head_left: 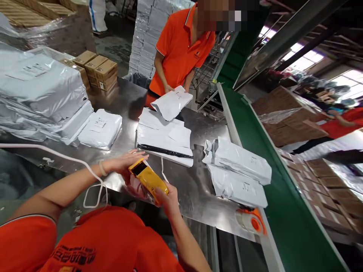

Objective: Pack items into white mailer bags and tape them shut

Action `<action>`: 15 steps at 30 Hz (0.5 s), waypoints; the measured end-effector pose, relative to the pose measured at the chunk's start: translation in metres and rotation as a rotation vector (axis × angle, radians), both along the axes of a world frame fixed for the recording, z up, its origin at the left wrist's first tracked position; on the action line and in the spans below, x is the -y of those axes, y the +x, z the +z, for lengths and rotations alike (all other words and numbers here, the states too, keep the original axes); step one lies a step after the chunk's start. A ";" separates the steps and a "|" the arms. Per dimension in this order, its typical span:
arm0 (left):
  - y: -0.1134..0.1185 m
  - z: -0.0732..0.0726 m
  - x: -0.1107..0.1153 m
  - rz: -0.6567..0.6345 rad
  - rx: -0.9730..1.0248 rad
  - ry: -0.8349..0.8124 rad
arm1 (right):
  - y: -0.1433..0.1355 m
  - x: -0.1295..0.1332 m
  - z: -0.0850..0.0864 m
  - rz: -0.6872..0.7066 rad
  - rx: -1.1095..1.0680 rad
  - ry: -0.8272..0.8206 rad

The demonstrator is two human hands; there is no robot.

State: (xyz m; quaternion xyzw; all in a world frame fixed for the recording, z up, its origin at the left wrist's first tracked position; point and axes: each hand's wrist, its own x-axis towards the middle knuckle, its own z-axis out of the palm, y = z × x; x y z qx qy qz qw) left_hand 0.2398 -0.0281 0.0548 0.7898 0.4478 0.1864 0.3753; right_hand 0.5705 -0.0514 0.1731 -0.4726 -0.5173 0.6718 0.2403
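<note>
My right hand [170, 198] is wrapped round the lower end of a yellow handheld device [151, 179] with a dark window at its upper end. My left hand [123, 163] lies beside that upper end, its visible fingers stretched out and partly hidden by the device. Something pinkish below the device is too unclear to name. Just beyond my hands, a stack of white mailing bags [166, 132] with a black strip lies on the metal table [195, 189]. Across it, a co-worker in an orange shirt [181, 49] holds a white mailing bag [172, 102] in both hands.
White parcels [241, 162] lie at the right beside a green conveyor belt [286, 189]. An orange tape dispenser [256, 223] sits near the table's edge. Wrapped white stacks [39, 90] and small brown boxes [98, 70] stand at the left. A white cord [70, 158] crosses by my left arm.
</note>
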 end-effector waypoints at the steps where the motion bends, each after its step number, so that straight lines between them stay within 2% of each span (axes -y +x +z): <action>1: 0.000 -0.001 -0.001 -0.002 0.003 0.005 | 0.000 0.000 0.000 -0.005 0.002 0.002; 9: 0.005 0.005 -0.006 -0.016 -0.005 0.007 | -0.005 0.003 0.002 -0.060 -0.004 0.032; 15: 0.009 0.000 -0.011 -0.031 -0.056 -0.016 | -0.005 0.004 0.003 -0.087 -0.007 0.050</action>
